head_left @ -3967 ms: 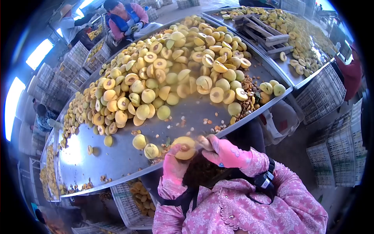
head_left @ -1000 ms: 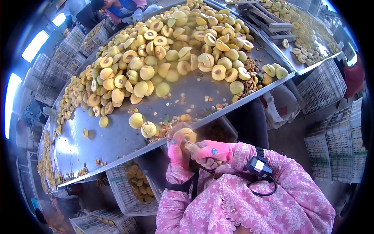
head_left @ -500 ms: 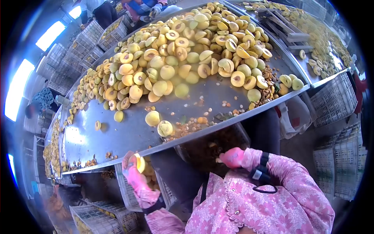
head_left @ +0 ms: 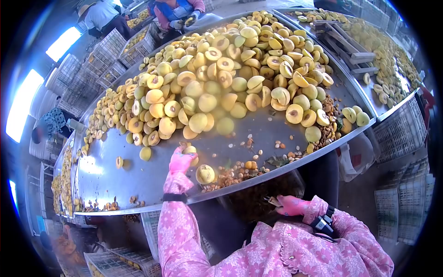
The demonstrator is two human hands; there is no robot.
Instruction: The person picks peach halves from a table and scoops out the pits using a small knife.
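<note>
My left hand (head_left: 181, 162), pink-gloved, is over the metal table near its front edge. Its fingers are closed around a yellow fruit (head_left: 191, 151). Just to the right lies another yellow fruit (head_left: 205, 174), beside scattered pits (head_left: 230, 174). My right hand (head_left: 292, 206), also in pink, is below the table edge, above a dark tub (head_left: 244, 203). Its fingers are closed on a small thin object that I cannot make out. A large pile of whole and halved yellow fruit (head_left: 198, 99) covers the far part of the table.
The table's raised metal rim (head_left: 272, 173) runs between my hands. A crate (head_left: 150, 226) stands under the table by my left forearm. Further crates (head_left: 400, 127) stand at the right. Across the table a person (head_left: 177, 14) in gloves handles fruit. Wooden slats (head_left: 344, 41) lie at the back right.
My left hand has moved from above the crate up onto the table. The fruit half it held is gone, and it has taken hold of a fruit there. My right hand still holds the small object.
</note>
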